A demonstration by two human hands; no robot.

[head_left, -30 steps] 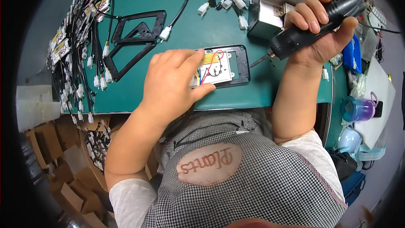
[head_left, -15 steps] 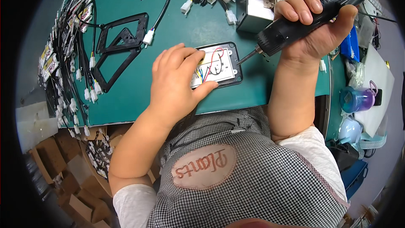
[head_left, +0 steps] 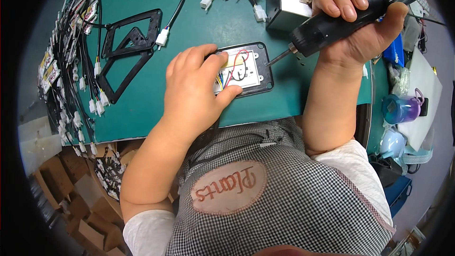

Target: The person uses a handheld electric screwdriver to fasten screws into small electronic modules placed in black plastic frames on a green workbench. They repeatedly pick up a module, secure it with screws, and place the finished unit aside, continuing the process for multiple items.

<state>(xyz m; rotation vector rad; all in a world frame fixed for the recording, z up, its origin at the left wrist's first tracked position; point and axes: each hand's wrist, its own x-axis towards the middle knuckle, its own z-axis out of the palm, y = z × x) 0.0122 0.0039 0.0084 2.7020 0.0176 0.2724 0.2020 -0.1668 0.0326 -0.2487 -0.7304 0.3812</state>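
A shallow black plastic housing (head_left: 264, 53) lies on the green table in front of me. Inside it sits a white circuit board (head_left: 251, 77) with red, black, yellow and blue wires. My left hand (head_left: 192, 87) covers the housing's left end, gripping it with the thumb along the near side and the fingers toward the far side. Wrapped in my right hand (head_left: 353, 26) is a black electric screwdriver (head_left: 315, 35), tilted down to the left. Its thin bit points at the housing's right rim; whether the tip touches cannot be made out.
Black plastic frames (head_left: 135, 42) lie left of the housing. Many cables with white connectors (head_left: 71, 66) pile along the left edge, and more connectors (head_left: 207, 1) lie at the back. A metal box-shaped device (head_left: 291, 4) stands behind the screwdriver. Far right is a blue-purple cup (head_left: 402, 109).
The view has shifted slightly. The screwdriver has moved a little rightward, its bit still beside the housing's right rim. My left hand keeps its hold on the housing.
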